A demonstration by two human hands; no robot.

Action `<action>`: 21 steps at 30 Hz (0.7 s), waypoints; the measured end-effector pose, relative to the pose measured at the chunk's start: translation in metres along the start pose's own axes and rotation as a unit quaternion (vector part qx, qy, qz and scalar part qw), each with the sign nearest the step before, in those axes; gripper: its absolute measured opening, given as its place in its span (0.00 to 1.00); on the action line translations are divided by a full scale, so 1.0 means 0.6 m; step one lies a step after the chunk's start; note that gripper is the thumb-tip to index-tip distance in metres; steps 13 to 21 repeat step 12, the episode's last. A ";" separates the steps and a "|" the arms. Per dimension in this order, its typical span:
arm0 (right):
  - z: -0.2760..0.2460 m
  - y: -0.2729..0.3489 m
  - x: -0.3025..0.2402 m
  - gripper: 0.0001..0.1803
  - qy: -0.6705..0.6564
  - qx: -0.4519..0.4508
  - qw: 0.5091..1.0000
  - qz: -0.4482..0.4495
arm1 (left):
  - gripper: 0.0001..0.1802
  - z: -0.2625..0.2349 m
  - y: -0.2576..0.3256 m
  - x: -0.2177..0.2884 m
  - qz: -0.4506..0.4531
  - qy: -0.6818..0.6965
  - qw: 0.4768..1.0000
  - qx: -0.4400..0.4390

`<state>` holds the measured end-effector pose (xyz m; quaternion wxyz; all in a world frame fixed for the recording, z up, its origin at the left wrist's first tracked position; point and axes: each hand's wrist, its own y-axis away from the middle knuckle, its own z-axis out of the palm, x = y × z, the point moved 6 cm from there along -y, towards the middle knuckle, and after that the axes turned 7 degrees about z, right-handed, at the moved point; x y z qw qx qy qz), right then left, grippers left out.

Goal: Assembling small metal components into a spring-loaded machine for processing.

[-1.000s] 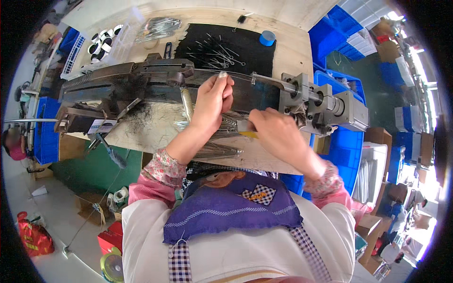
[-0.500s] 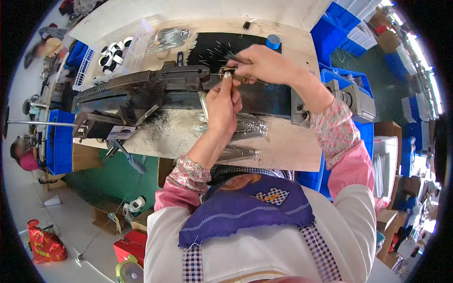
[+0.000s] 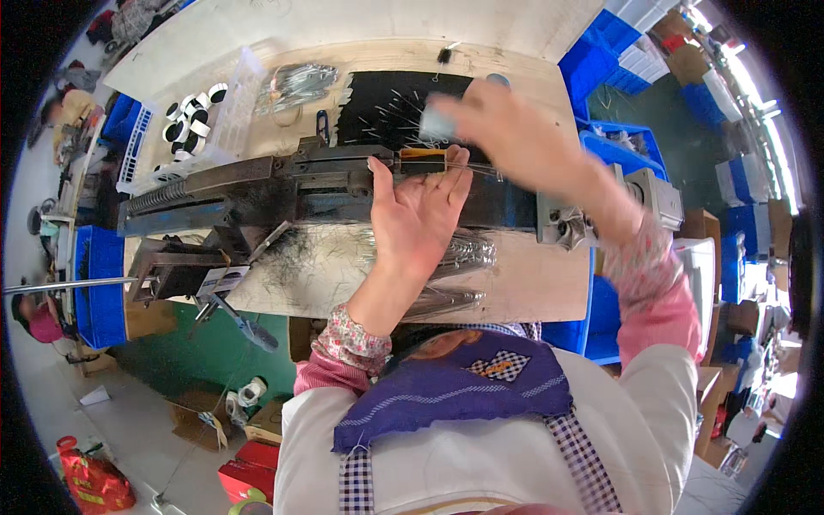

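My left hand (image 3: 418,219) lies palm up over the front of a dark metal bench machine (image 3: 330,176), its fingers stretched out and the thumb apart. Its fingertips are beside a yellow-orange strip (image 3: 423,155) on the machine and some thin metal wires (image 3: 487,172). My right hand (image 3: 515,129) is smeared by motion above the black mat (image 3: 365,99). A pale, blurred, block-like thing (image 3: 438,123) shows at its fingertips; I cannot make out what it is or whether it is gripped. Thin pale wire pieces (image 3: 399,105) lie fanned on the mat.
Left of the mat are a bag of wires (image 3: 300,84) and a clear bin (image 3: 236,103) by several black-and-white rolls (image 3: 196,120). Bundles of looped wire (image 3: 463,253) lie at the table's front. Blue crates (image 3: 622,150) stand on the right. A small black brush (image 3: 445,55) lies behind.
My left hand has opened from a pinch and turned palm up. My right hand has moved away from it, rightward, and is blurred. The pale thing now shows at its fingertips.
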<state>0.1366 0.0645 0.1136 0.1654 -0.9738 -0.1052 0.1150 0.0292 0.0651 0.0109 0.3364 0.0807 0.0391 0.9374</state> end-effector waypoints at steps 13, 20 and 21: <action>0.033 0.003 0.002 0.11 -0.116 -0.033 0.992 0.025 | 0.41 -0.011 0.012 0.010 0.070 -0.079 0.994 -0.013; 0.033 0.003 0.002 0.11 -0.116 -0.033 0.992 0.025 | 0.41 -0.011 0.012 0.010 0.070 -0.079 0.994 -0.013; 0.033 0.003 0.002 0.11 -0.116 -0.033 0.992 0.025 | 0.41 -0.011 0.012 0.010 0.070 -0.079 0.994 -0.013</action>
